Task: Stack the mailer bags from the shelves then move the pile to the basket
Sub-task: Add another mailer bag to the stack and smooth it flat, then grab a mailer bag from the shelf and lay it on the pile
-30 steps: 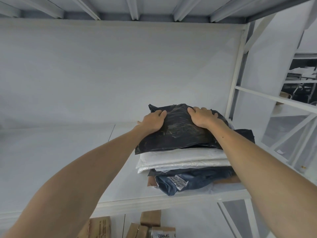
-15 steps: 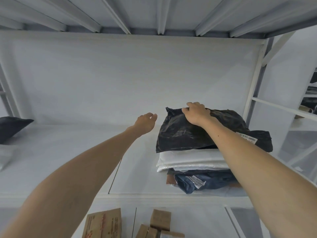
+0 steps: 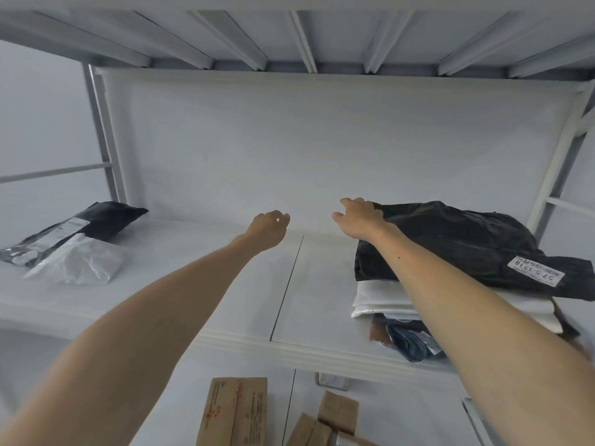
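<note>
From the head camera, both bare arms reach up to a white shelf [image 3: 225, 284]; the left hand [image 3: 269, 228] hangs in the air over the middle of the shelf, its fingers loosely curled, with nothing in it; the right hand [image 3: 357, 217] is just beside it, thumb stuck out and fingers only a little bent, and its fingertips [image 3: 373, 207] reach the back left corner of the top black mailer bag [image 3: 450, 246]; it does not look like it has hold of the bag

The pile [image 3: 386, 304] sits on the right end of the shelf, near the front edge; the black mailer bag is on top and hangs over on the right, with a white label [image 3: 536, 272] stuck on it upside down; under it is a white mailer bag [image 3: 380, 297]; under that is a dark blue bag [image 3: 409, 342] with a bit of a brown bag [image 3: 375, 331] poking out; the right arm lies across the front of the pile and hides part of these bags

Far off on the left end of the shelf lie two more bags, well apart from the hands; one small black mailer bag [image 3: 109, 217] at the back, and a shiny grey bag [image 3: 80, 262] resting partly on it in front

A thin dark crack [image 3: 286, 284] runs across the shelf between the two arms; a white post [image 3: 547, 175] stands just behind the pile, and a grey post [image 3: 99, 133] stands behind the left bags; the ribbed shelf above [image 3: 289, 37] is close overhead; brown cardboard boxes [image 3: 238, 410] sit down below
</note>
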